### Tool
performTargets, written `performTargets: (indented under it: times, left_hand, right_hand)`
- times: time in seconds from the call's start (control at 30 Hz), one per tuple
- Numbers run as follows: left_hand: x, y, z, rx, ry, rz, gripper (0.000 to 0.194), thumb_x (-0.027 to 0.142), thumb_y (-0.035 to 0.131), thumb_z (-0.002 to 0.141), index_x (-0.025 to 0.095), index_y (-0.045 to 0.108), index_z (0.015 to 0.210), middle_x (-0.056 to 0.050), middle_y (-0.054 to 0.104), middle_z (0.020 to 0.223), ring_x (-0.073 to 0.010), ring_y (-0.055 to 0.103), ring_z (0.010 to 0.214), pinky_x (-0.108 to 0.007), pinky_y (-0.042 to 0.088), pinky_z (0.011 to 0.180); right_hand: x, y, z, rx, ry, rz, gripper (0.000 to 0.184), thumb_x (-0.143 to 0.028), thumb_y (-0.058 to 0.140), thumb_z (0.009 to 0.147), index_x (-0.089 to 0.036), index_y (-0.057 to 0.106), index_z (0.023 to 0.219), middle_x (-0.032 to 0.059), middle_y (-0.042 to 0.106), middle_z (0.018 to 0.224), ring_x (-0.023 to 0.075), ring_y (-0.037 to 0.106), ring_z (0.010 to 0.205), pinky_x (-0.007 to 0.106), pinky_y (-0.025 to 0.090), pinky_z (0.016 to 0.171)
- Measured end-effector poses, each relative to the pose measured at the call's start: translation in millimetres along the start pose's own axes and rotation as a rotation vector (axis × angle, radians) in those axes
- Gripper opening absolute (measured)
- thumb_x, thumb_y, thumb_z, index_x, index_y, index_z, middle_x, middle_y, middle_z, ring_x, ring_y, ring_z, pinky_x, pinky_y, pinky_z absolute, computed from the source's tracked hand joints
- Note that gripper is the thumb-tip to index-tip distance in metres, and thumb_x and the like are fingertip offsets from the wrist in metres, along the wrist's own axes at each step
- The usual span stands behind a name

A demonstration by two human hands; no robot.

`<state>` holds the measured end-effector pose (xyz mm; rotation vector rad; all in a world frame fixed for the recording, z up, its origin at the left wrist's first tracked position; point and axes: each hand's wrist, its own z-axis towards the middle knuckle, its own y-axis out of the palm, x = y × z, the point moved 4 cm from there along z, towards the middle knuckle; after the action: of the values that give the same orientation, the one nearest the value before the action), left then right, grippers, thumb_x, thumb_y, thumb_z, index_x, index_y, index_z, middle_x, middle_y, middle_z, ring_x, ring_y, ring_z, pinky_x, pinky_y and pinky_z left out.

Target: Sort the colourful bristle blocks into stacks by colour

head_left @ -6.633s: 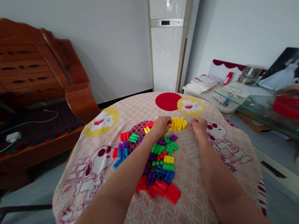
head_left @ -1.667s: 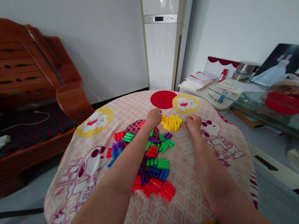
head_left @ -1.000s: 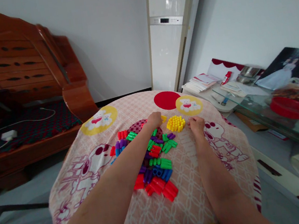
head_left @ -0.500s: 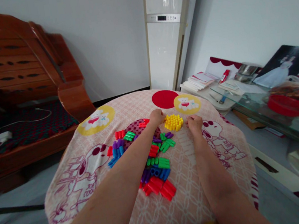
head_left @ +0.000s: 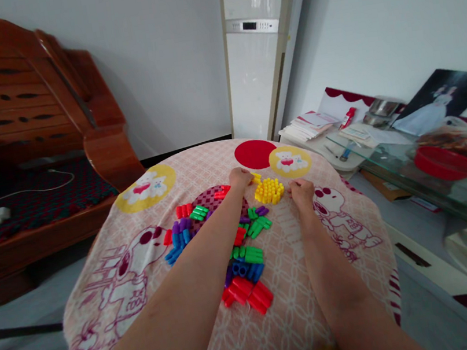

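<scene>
My left hand [head_left: 239,177] is closed at the far side of the table, its fingers pinching a yellow toy block [head_left: 256,178] at the left edge of the yellow cluster. That cluster of yellow blocks [head_left: 269,191] stands packed together, many of them upright. To its right, my right hand [head_left: 302,190] rests on the cloth with curled fingers, a short gap from the cluster. Whatever it may hold is hidden. Below my left forearm lie green blocks [head_left: 260,226], blue blocks [head_left: 254,271] and red blocks [head_left: 260,296]. My left forearm covers part of the pile.
A patterned cloth [head_left: 290,318] covers the round table. More blue blocks [head_left: 178,244] and red blocks [head_left: 184,210] lie left of my forearm. On the right stands a glass shelf [head_left: 393,186] with a red basket [head_left: 446,162]. A wooden bench [head_left: 107,153] stands at left.
The yellow blocks near the green ones and by the far red ones have gone from those spots. The yellow cluster is more compact. My left hand shifted slightly; my right hand stayed beside the cluster.
</scene>
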<state>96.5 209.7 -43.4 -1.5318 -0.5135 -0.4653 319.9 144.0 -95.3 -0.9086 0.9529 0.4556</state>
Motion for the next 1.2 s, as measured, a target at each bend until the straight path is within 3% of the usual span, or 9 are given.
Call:
performTargets:
  times: [0.07, 0.17, 0.3, 0.47, 0.7, 0.87, 0.97, 1.03, 1.2]
  left_hand:
    - [1.3, -8.4, -3.7, 0.069, 0.016, -0.019, 0.037, 0.014, 0.059, 0.081, 0.013, 0.07, 0.116, -0.012, 0.076, 0.104, -0.0183, 0.071, 0.09, -0.024, 0.055, 0.076]
    - [8.3, -18.4, -12.5, 0.15, 0.17, 0.057, 0.036, 0.01, 0.057, 0.078, 0.015, 0.073, 0.11, -0.011, 0.074, 0.108, -0.0199, 0.068, 0.1, -0.027, 0.052, 0.089]
    - [14.1, -14.0, -23.7, 0.06, 0.321, 0.176, 0.031, 0.013, 0.056, 0.081, 0.016, 0.075, 0.106, -0.01, 0.074, 0.107, -0.0199, 0.067, 0.101, -0.027, 0.05, 0.091]
    - [7.1, -10.1, -25.4, -0.009, 0.237, 0.184, 0.033, 0.023, 0.047, 0.091, 0.014, 0.076, 0.103, -0.011, 0.076, 0.099, -0.0186, 0.068, 0.094, -0.024, 0.05, 0.085]
    - [3.2, -3.2, -24.5, -0.124, 0.207, 0.194, 0.033, 0.019, 0.048, 0.09, 0.014, 0.077, 0.103, -0.009, 0.077, 0.096, -0.0176, 0.068, 0.091, -0.023, 0.05, 0.082]
    - [18.6, -33.2, -37.7, -0.053, 0.253, 0.213, 0.033, 0.015, 0.05, 0.087, 0.013, 0.074, 0.109, -0.011, 0.075, 0.107, -0.0206, 0.067, 0.101, -0.027, 0.05, 0.09]
    - [41.5, -56.0, -80.6, 0.022, 0.436, 0.127, 0.032, 0.02, 0.052, 0.089, 0.015, 0.071, 0.114, -0.009, 0.075, 0.104, -0.0192, 0.068, 0.094, -0.028, 0.051, 0.086]
    - [55.7, -54.2, -131.7, -0.018, 0.595, 0.04, 0.03, 0.023, 0.046, 0.093, 0.015, 0.071, 0.108, -0.007, 0.075, 0.093, -0.0175, 0.067, 0.085, -0.028, 0.051, 0.08]
    - [58.3, 15.8, -282.7, -0.479, 1.008, 0.046, 0.017, 0.029, 0.052, 0.092, 0.021, 0.067, 0.088, -0.005, 0.071, 0.086, -0.0165, 0.063, 0.071, -0.028, 0.047, 0.061]
  right_hand:
    - [-0.5, 0.0, 0.3, -0.007, 0.001, -0.006, 0.03, -0.033, 0.051, 0.076, -0.014, 0.075, 0.079, 0.004, 0.067, 0.061, 0.0176, 0.059, 0.063, 0.025, 0.046, 0.059]
    - [-1.1, -0.1, 0.1, -0.011, 0.005, -0.016, 0.03, -0.033, 0.051, 0.077, -0.014, 0.075, 0.078, 0.0043, 0.067, 0.062, 0.0173, 0.059, 0.063, 0.025, 0.046, 0.059]
    - [-2.9, -0.5, -0.9, -0.011, 0.005, -0.016, 0.03, -0.032, 0.051, 0.077, -0.014, 0.076, 0.078, 0.0047, 0.068, 0.062, 0.0175, 0.06, 0.063, 0.025, 0.047, 0.059]
    - [-5.0, -2.1, -1.5, 0.0, 0.002, -0.014, 0.03, -0.032, 0.052, 0.077, -0.015, 0.076, 0.079, 0.0045, 0.068, 0.061, 0.0184, 0.061, 0.064, 0.025, 0.047, 0.058]
    - [-6.7, -3.0, -2.4, -0.006, -0.005, -0.015, 0.03, -0.032, 0.052, 0.077, -0.015, 0.077, 0.078, 0.0059, 0.069, 0.062, 0.0192, 0.061, 0.064, 0.026, 0.047, 0.058]
    - [-9.1, -4.5, -2.1, -0.001, 0.005, -0.037, 0.029, -0.03, 0.052, 0.075, -0.015, 0.076, 0.076, 0.005, 0.068, 0.06, 0.0184, 0.061, 0.063, 0.025, 0.046, 0.059]
    - [-9.0, -5.0, -1.4, -0.006, 0.005, -0.067, 0.029, -0.03, 0.052, 0.075, -0.014, 0.075, 0.073, 0.0058, 0.068, 0.06, 0.0181, 0.061, 0.061, 0.026, 0.046, 0.059]
    - [-7.9, -4.7, -1.0, -0.005, -0.013, -0.076, 0.028, -0.03, 0.052, 0.076, -0.014, 0.075, 0.071, 0.0063, 0.068, 0.06, 0.0178, 0.06, 0.06, 0.026, 0.046, 0.059]
    - [1.3, -2.9, -1.6, 0.016, 0.065, 0.024, 0.028, -0.032, 0.053, 0.075, -0.014, 0.075, 0.076, 0.0033, 0.066, 0.056, 0.017, 0.059, 0.051, 0.026, 0.046, 0.053]
